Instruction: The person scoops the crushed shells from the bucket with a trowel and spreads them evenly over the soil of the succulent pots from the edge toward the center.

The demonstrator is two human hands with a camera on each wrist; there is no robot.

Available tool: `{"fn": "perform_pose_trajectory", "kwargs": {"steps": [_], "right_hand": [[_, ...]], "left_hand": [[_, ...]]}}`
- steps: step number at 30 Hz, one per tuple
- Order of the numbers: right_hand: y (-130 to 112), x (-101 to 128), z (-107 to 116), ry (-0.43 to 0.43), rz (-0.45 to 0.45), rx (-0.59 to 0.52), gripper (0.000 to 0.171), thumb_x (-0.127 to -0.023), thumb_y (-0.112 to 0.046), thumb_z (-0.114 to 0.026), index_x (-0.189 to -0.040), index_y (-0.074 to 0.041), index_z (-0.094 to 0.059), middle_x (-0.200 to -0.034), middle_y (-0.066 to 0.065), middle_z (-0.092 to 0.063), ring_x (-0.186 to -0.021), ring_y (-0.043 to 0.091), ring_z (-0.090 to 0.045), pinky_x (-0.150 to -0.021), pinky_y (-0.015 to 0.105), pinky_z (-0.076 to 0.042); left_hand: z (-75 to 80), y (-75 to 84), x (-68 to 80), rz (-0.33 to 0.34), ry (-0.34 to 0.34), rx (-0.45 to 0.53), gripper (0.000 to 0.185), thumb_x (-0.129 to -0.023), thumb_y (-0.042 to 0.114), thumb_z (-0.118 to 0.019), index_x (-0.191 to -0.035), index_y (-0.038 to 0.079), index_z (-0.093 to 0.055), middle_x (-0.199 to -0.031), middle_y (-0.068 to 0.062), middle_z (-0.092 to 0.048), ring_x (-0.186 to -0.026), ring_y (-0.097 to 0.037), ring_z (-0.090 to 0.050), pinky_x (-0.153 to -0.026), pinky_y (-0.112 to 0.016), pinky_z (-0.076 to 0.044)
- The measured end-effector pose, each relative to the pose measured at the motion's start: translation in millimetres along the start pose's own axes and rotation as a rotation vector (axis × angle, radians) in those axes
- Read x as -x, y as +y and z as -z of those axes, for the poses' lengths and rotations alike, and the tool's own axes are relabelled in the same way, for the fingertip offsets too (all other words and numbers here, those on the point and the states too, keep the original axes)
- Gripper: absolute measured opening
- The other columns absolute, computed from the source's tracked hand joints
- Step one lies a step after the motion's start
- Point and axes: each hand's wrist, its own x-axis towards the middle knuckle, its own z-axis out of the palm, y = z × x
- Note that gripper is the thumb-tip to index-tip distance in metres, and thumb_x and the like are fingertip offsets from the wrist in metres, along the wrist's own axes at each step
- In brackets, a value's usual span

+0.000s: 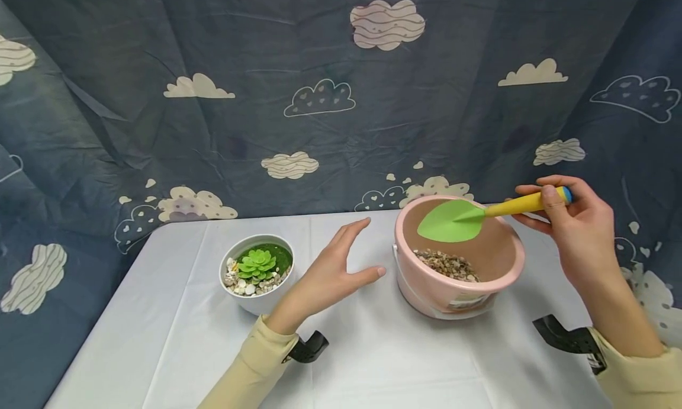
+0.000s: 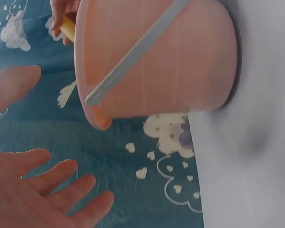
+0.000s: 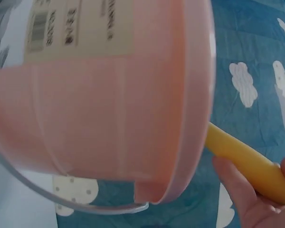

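Green trowel [image 1: 458,221] is hovering over the pink bucket [image 1: 423,293], fingers of our right hand [image 1: 582,228] gripping its yellow handle [image 1: 515,206], those of our left hand [image 1: 327,273] hanging open nearby, and we are judging it wisest kept low and steady above the gravel [image 1: 446,264].
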Motion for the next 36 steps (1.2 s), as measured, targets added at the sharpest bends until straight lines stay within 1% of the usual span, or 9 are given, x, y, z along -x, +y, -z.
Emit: {"fn": "perform_pose_trajectory", "kwargs": {"steps": [7, 11, 13, 16, 19, 22, 28, 32, 36], "right_hand": [[10, -7, -4, -0.129, -0.005, 0.385, 0.027, -0.101, -0.008, -0.052, -0.128, -0.005, -0.053, -0.113, 0.006, -0.065, -0.099, 0.007, -0.067, -0.073, 0.022, -0.054], [18, -12, -5, -0.153, -0.009, 0.513, 0.027, -0.102, -0.01, -0.052, -0.128, -0.009, -0.052, -0.112, -0.001, -0.065, -0.099, 0.003, -0.066, -0.073, 0.021, -0.055], [22, -14, -5, -0.156, -0.015, 0.539, 0.026, -0.101, -0.01, -0.053, -0.127, -0.01, -0.051, -0.111, -0.005, -0.066, -0.098, 0.002, -0.066, -0.072, 0.022, -0.055], [26, -17, -5, -0.168, -0.02, 0.525, 0.026, -0.1, -0.008, -0.055, -0.125, -0.01, -0.05, -0.109, -0.006, -0.068, -0.097, 0.003, -0.066, -0.073, 0.023, -0.055], [29, -20, -6, -0.203, -0.021, 0.488, 0.027, -0.099, -0.005, -0.056, -0.125, -0.009, -0.049, -0.109, -0.004, -0.068, -0.097, 0.005, -0.067, -0.074, 0.024, -0.055], [31, -23, -6, -0.254, 0.002, 0.491, 0.028, -0.099, -0.002, -0.054, -0.126, -0.005, -0.048, -0.11, 0.003, -0.067, -0.098, 0.008, -0.067, -0.076, 0.025, -0.054], [38, -30, -7, -0.387, 0.048, 0.604, 0.025, -0.098, 0.002, -0.053, -0.123, 0.002, -0.051, -0.113, 0.018, -0.062, -0.099, 0.008, -0.065, -0.078, 0.021, -0.054], [43, -35, -6, -0.454, 0.061, 0.655, 0.023, -0.097, 0.003, -0.056, -0.119, -0.001, -0.056, -0.112, 0.017, -0.064, -0.097, 0.009, -0.065, -0.078, 0.018, -0.053], [44, -43, -5, -0.499, 0.118, 0.715, 0.025, -0.094, 0.004, -0.059, -0.117, -0.005, -0.06, -0.11, 0.011, -0.066, -0.095, 0.01, -0.064, -0.08, 0.013, -0.051]], "left_hand": [[-11.0, 6.2, -21.3, -0.027, -0.056, 0.018, 0.082, -0.087, 0.047, -0.071, -0.155, 0.029, -0.027, -0.154, 0.005, -0.031, -0.141, -0.011, -0.029, -0.111, -0.044, -0.032], [-19.0, 6.2, -34.3, -0.016, -0.088, 0.037, 0.083, -0.087, 0.048, -0.071, -0.155, 0.028, -0.027, -0.154, 0.004, -0.031, -0.141, -0.011, -0.029, -0.111, -0.043, -0.032], [-23.4, 5.8, -40.2, -0.006, -0.108, 0.055, 0.085, -0.086, 0.048, -0.071, -0.155, 0.026, -0.027, -0.154, 0.003, -0.03, -0.14, -0.013, -0.031, -0.11, -0.044, -0.032], [-30.1, 5.1, -48.0, 0.019, -0.131, 0.088, 0.088, -0.085, 0.051, -0.071, -0.156, 0.024, -0.026, -0.153, 0.002, -0.031, -0.138, -0.014, -0.034, -0.109, -0.044, -0.034], [-36.2, 3.3, -53.9, 0.04, -0.145, 0.121, 0.092, -0.084, 0.053, -0.071, -0.156, 0.022, -0.025, -0.151, 0.002, -0.031, -0.136, -0.011, -0.034, -0.11, -0.042, -0.033], [-41.2, 0.4, -58.4, 0.043, -0.16, 0.162, 0.093, -0.084, 0.05, -0.073, -0.157, 0.023, -0.022, -0.153, 0.002, -0.029, -0.137, -0.008, -0.03, -0.112, -0.041, -0.03], [-47.4, -6.2, -64.4, 0.03, -0.205, 0.261, 0.105, -0.079, 0.04, -0.081, -0.159, 0.027, -0.014, -0.159, 0.005, -0.018, -0.142, -0.012, -0.023, -0.112, -0.04, -0.027], [-52.2, -11.6, -68.0, 0.052, -0.229, 0.375, 0.112, -0.074, 0.032, -0.086, -0.157, 0.036, -0.01, -0.159, 0.007, -0.016, -0.143, -0.013, -0.024, -0.112, -0.038, -0.026], [-56.4, -16.6, -72.0, 0.065, -0.233, 0.458, 0.112, -0.074, 0.027, -0.085, -0.155, 0.042, -0.01, -0.159, 0.008, -0.018, -0.143, -0.012, -0.024, -0.112, -0.037, -0.023]]}}
